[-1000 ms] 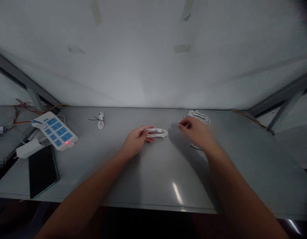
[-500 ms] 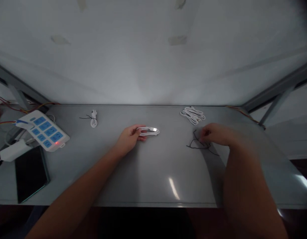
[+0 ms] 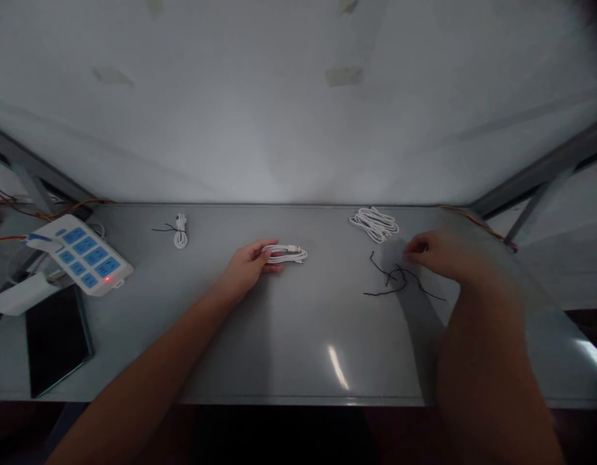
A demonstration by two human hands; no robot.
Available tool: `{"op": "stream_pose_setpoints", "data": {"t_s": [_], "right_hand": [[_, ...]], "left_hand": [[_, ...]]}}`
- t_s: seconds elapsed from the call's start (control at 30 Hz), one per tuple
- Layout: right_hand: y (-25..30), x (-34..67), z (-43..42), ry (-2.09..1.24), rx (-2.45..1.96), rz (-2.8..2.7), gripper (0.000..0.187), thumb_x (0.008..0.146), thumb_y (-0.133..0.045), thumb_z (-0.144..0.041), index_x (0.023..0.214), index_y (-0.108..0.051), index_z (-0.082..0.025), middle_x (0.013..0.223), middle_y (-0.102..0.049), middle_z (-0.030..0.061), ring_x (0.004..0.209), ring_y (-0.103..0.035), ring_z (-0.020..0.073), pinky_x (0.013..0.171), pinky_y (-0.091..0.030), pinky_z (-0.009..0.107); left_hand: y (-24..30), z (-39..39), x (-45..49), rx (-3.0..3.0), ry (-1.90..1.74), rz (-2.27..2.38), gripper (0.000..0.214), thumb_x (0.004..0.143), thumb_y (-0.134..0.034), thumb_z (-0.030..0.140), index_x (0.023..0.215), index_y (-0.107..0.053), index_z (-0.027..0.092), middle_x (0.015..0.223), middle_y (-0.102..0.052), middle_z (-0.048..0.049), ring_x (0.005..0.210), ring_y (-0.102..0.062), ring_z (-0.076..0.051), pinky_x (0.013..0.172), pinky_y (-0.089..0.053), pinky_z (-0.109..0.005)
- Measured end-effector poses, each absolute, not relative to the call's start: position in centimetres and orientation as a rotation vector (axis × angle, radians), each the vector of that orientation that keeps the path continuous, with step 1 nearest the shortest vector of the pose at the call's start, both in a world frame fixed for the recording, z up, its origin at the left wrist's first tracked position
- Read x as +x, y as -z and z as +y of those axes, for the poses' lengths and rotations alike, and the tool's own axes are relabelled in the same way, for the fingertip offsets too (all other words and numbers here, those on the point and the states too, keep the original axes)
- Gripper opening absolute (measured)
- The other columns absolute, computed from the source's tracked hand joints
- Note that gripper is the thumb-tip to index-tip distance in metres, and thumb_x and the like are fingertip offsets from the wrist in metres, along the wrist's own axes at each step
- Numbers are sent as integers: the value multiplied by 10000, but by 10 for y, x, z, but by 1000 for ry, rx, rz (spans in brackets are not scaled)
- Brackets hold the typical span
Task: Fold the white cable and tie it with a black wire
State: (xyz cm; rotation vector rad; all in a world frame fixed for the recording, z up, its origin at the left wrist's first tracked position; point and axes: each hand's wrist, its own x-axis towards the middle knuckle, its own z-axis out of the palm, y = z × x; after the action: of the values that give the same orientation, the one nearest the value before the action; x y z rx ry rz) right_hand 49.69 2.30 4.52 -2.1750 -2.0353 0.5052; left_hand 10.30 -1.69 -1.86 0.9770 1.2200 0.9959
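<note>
My left hand point(image 3: 245, 266) is closed on one end of a coiled white cable point(image 3: 287, 253) that lies on the grey table point(image 3: 298, 336). My right hand point(image 3: 441, 255) hovers at the right, blurred by motion, with its fingertips pinched together above a small tangle of thin black ties point(image 3: 393, 279). Whether a tie is between the fingers I cannot make out. A loose bundle of white cables point(image 3: 375, 223) lies just beyond the black ties.
A small tied white cable point(image 3: 181, 231) lies at the back left. A white power strip with blue sockets point(image 3: 80, 254), a white adapter point(image 3: 18, 294) and a dark phone point(image 3: 56, 336) sit at the left edge. Red and yellow wires run along both back corners.
My right hand swung from the white cable bundle down to the black ties, then lifted slightly right, spreading the ties. My left hand has kept hold of the coiled cable.
</note>
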Motion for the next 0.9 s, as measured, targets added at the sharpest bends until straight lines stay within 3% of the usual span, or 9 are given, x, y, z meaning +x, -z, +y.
{"op": "stream_pose_setpoints", "data": {"t_s": [0.1, 0.23, 0.5, 0.73, 0.9], "right_hand": [[-44, 472, 27, -634, -2192, -2147, 121, 843, -707, -244, 811, -798, -170, 764, -753, 90, 683, -644, 187, 636, -421, 320], [-40, 438, 28, -802, -2172, -2373, 138, 785, -672, -158, 671, -746, -182, 663, -716, 58, 619, -628, 183, 580, -384, 299], [-28, 384, 4, -449, -1727, -2498, 229, 695, -634, -49, 569, -551, -222, 600, -611, 33, 517, -513, 157, 545, -341, 303], [-30, 350, -6, -447, -1115, -2374, 128, 857, -567, -124, 824, -639, -224, 875, -664, 46, 743, -623, 177, 711, -489, 309], [-15, 340, -9, -299, -982, -2213, 151, 946, -592, -244, 938, -743, -244, 1172, -658, 125, 905, -651, 229, 772, -562, 378]], "left_hand": [[20, -16, 102, 984, -998, 1195, 342, 923, -728, 317, 1222, -687, 157, 1192, -768, -124, 844, -781, -191, 884, -610, -359], [18, -16, 103, 1074, -975, 1242, 352, 911, -731, 387, 1174, -684, 157, 1126, -785, -110, 763, -776, -190, 821, -604, -352], [7, -17, 106, 1417, -947, 1492, 225, 895, -709, 343, 1058, -765, 199, 818, -778, -43, 666, -720, -209, 694, -542, -325], [7, -17, 114, 1046, -1103, 1301, 180, 869, -748, 305, 1004, -782, 191, 929, -795, -43, 750, -705, -164, 744, -553, -285], [1, -19, 116, 610, -1182, 1001, 80, 895, -721, 183, 930, -783, 148, 978, -771, -57, 815, -673, -106, 816, -559, -210]]}}
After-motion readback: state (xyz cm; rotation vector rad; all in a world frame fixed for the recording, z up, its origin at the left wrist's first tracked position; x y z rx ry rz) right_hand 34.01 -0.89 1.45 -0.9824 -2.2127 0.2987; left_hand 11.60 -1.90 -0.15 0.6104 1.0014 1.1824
